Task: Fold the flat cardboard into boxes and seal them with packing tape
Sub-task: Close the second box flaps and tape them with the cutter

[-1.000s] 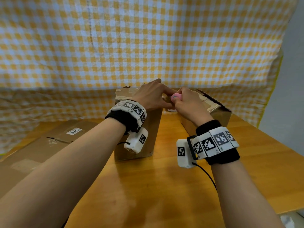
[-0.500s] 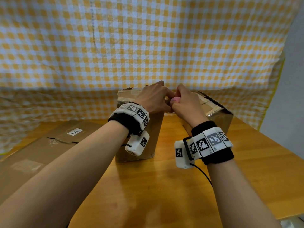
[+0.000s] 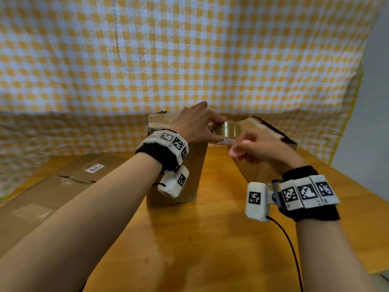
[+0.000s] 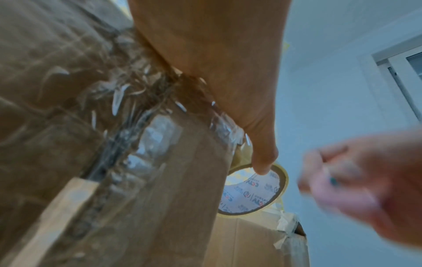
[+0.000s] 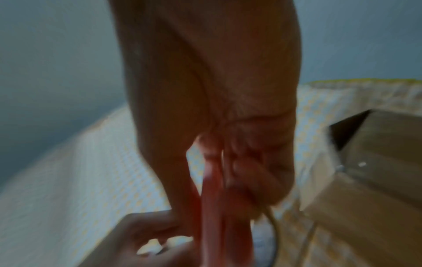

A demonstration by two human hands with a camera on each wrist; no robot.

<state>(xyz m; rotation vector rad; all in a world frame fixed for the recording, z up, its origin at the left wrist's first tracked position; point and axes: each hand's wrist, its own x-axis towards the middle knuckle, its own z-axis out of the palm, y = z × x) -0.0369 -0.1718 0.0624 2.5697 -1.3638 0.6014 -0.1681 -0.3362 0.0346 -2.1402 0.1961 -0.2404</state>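
Clear tape roll pinched in left hand grip, right hand just beside

Yellow-checked cloth behind wooden table; window frame on wall.

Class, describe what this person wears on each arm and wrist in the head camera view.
Both forearms are bare, no sleeves. Each wrist has a black band carrying white blocks printed with black square codes, plus a white camera unit below. A black cable trails from the right unit.
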